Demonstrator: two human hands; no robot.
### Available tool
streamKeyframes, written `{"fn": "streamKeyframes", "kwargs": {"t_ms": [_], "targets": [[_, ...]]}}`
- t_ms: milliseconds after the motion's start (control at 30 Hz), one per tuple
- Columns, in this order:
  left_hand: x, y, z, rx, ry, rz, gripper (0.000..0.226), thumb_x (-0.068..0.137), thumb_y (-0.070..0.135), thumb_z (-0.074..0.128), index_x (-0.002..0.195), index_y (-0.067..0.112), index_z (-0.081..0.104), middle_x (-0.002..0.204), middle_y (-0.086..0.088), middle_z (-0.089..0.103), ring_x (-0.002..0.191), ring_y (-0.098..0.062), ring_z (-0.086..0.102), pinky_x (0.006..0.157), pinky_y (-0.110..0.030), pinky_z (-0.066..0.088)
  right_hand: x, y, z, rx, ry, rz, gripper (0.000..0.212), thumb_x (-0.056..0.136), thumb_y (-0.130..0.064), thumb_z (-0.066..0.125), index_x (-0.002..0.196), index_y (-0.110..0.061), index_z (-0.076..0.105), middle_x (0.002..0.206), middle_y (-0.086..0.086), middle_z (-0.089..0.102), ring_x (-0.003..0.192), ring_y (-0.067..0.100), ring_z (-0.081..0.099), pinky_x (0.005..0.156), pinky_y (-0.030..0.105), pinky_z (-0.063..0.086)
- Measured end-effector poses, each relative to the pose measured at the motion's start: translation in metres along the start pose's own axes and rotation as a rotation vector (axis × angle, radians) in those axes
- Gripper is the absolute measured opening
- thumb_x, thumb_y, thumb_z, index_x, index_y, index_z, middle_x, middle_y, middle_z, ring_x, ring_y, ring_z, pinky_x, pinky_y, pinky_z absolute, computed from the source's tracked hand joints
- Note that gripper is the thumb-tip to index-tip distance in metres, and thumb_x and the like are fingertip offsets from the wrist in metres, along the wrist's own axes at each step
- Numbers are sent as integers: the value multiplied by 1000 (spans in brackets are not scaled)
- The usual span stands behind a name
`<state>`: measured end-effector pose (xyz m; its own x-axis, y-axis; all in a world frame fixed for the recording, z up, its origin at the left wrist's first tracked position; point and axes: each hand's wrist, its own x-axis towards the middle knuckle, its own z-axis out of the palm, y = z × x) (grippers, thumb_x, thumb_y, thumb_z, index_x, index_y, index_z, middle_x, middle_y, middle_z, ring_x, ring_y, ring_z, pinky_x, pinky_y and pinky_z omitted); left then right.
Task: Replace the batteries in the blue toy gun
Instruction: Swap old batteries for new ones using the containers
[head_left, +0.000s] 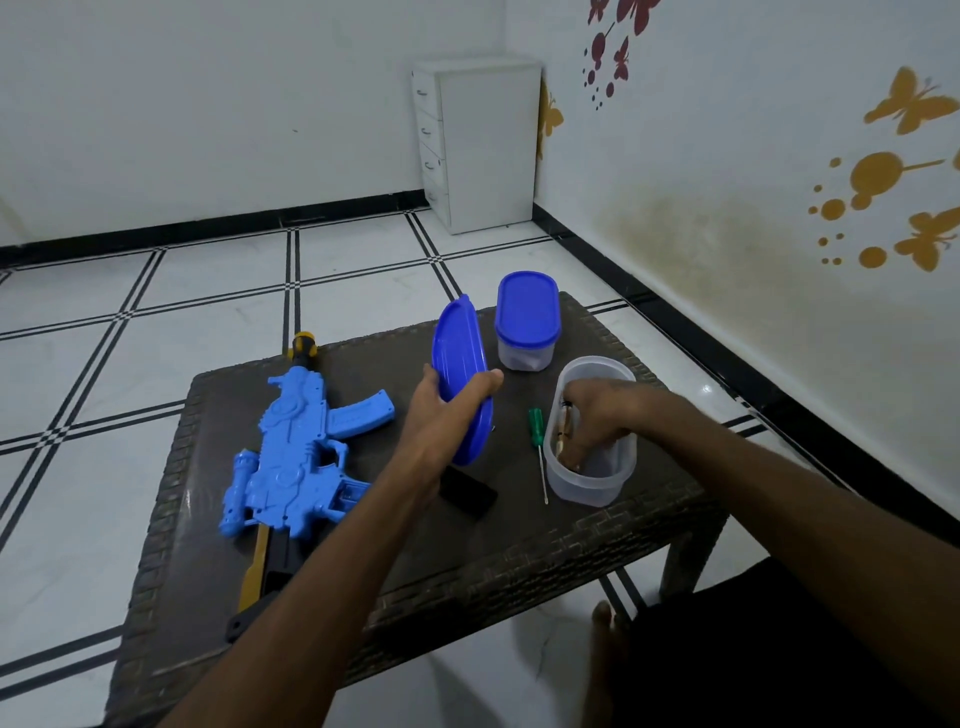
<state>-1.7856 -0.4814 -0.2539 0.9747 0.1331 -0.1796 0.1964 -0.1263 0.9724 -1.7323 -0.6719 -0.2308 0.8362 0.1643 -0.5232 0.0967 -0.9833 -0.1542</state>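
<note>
One dark woven table (519, 551) (low) on white tiled floor (156, 322).

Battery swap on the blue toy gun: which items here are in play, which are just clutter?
In play:
- blue toy gun
- open container, right hand inside on batteries
- blue lid, held by left hand
- green screwdriver

Lying about:
- closed container
- white drawer unit
- black object
</note>
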Motion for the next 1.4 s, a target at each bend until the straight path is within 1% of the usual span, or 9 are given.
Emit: {"fn": "streamKeyframes", "kwargs": {"t_ms": [167, 367, 500, 700, 867, 967, 1067, 1200, 1400], "targets": [[0, -2, 0, 28, -3, -17, 102, 72, 60, 69, 153, 25, 18, 151, -3, 35, 127, -26, 45, 103, -50, 44, 3, -3, -3, 15, 8, 99, 47, 75, -21, 82, 113, -10, 55, 86, 5, 67, 62, 13, 69, 42, 21, 50], [1, -4, -2, 17, -15, -9, 102, 73, 59, 70, 153, 26, 18, 153, -2, 33, 129, -24, 42, 102, -44, 43, 5, -7, -3, 101, -25, 121, 48, 71, -27, 85, 105, -17, 54, 91, 5, 64, 68, 18, 72, 50, 25, 57], [0, -4, -2, 7, -12, -16, 104, 72, 59, 70, 154, 27, 14, 156, 0, 28, 133, -23, 39, 102, -42, 41, 5, -8, 0, 144, -49, 116, 54, 70, -20, 85, 115, -12, 56, 97, 7, 65, 73, 20, 72, 57, 30, 61], [-2, 0, -1, 17, -12, -6, 105, 72, 59, 70, 154, 26, 13, 157, 0, 27, 134, -24, 39, 106, -49, 40, 3, -8, 9, 49, 62, 94, 49, 71, -27, 85, 103, -18, 48, 87, -1, 55, 71, 11, 58, 48, 21, 47], [-5, -1, -3, 20, -8, -7, 104, 73, 59, 70, 154, 26, 13, 156, 0, 29, 132, -24, 40, 106, -46, 41, 3, -5, 8, 113, 84, 86, 51, 75, -19, 82, 115, -15, 50, 85, 0, 55, 70, 12, 60, 46, 21, 47], [-6, 0, -3, 25, -7, -10, 105, 73, 59, 70, 154, 26, 13, 156, 0, 28, 133, -24, 40, 106, -46, 41, 4, -5, 6, 188, 84, 94, 54, 72, -15, 83, 109, -17, 43, 86, 3, 56, 70, 16, 64, 44, 23, 51], [-6, 1, -4, 33, -7, -5, 103, 72, 60, 70, 153, 27, 16, 155, -1, 31, 131, -26, 41, 106, -50, 41, 5, -5, 3, 302, 60, 117, 46, 73, -8, 83, 108, -11, 53, 87, 8, 65, 70, 20, 71, 49, 27, 58], [-6, 1, -6, 39, -5, -3, 101, 74, 58, 70, 153, 27, 16, 154, -2, 32, 130, -25, 43, 104, -48, 42, 5, -6, 1, 391, 49, 119, 31, 74, -2, 80, 101, -5, 64, 85, 13, 71, 66, 21, 73, 49, 26, 57], [-6, 1, -5, 37, -15, 1, 100, 75, 56, 70, 153, 25, 16, 154, -3, 32, 130, -25, 42, 105, -48, 41, 2, -9, 1, 447, 32, 134, 24, 80, -2, 75, 103, 1, 66, 95, 19, 73, 85, 26, 74, 75, 37, 62]]}}
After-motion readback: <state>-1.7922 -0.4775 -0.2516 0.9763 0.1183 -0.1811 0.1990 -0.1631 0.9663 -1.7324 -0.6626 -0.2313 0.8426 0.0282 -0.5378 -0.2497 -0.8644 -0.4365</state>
